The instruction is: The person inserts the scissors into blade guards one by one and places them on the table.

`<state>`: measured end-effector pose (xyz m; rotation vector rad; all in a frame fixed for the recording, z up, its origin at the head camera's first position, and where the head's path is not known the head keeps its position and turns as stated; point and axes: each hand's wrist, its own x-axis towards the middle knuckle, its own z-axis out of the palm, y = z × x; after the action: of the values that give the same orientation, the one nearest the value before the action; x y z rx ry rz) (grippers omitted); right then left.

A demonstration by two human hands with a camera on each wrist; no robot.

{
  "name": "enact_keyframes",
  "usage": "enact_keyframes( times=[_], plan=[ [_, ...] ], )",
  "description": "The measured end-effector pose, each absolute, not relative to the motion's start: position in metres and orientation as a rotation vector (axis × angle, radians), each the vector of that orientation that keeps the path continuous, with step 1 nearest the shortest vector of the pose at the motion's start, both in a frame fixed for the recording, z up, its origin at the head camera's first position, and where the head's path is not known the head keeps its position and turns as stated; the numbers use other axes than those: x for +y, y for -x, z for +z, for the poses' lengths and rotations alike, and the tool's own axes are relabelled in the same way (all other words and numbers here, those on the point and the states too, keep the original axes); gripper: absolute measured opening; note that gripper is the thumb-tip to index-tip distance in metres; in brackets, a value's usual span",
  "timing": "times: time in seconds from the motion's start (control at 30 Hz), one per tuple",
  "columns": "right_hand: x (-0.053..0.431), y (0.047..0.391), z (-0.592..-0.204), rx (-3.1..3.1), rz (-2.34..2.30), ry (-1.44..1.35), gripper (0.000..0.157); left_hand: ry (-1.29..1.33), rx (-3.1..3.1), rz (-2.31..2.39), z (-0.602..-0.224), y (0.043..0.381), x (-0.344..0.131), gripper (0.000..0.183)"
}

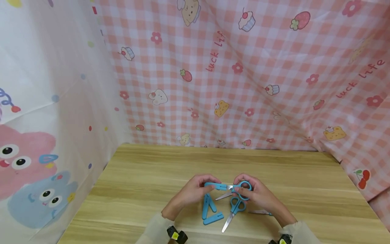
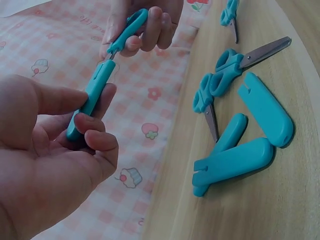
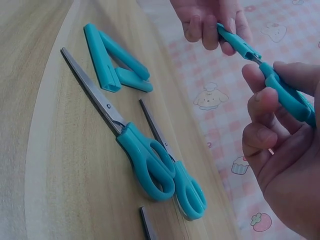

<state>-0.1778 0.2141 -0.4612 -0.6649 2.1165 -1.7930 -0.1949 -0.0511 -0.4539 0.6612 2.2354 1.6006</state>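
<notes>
My left hand (image 1: 195, 188) pinches a turquoise blade cover (image 2: 97, 90) between thumb and fingers. In my right hand (image 1: 259, 191) are the turquoise handles of a pair of scissors (image 3: 290, 97). Those scissors point into the cover's mouth, and a short stretch of metal shows between cover and handles. Both hands are raised above the table in the wrist views. Below them lie two more pairs of scissors, one larger (image 3: 145, 162) and one smaller (image 3: 190, 192), with bare blades.
Three loose turquoise covers (image 1: 213, 218) lie close together on the wooden table (image 1: 146, 169), below the left hand. A third loose pair of scissors (image 1: 260, 212) is partly hidden by the right forearm. A pink checked cloth (image 1: 195, 84) hangs behind the table.
</notes>
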Motion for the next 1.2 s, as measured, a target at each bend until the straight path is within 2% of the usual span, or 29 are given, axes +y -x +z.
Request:
enact_keyframes(
  times=[0.63,1.2],
  plan=[
    [0.2115,0.1796,-0.4666,2.099,-1.843,0.822,0.012,-0.665,2.225,1.626,-0.4569,0.1929,-0.0542,0.018],
    [0.2108,0.1791,-0.4615,2.128,-1.82,0.768,0.012,-0.581,2.17,1.688,-0.4536,0.1935,-0.0549,0.018]
  ],
)
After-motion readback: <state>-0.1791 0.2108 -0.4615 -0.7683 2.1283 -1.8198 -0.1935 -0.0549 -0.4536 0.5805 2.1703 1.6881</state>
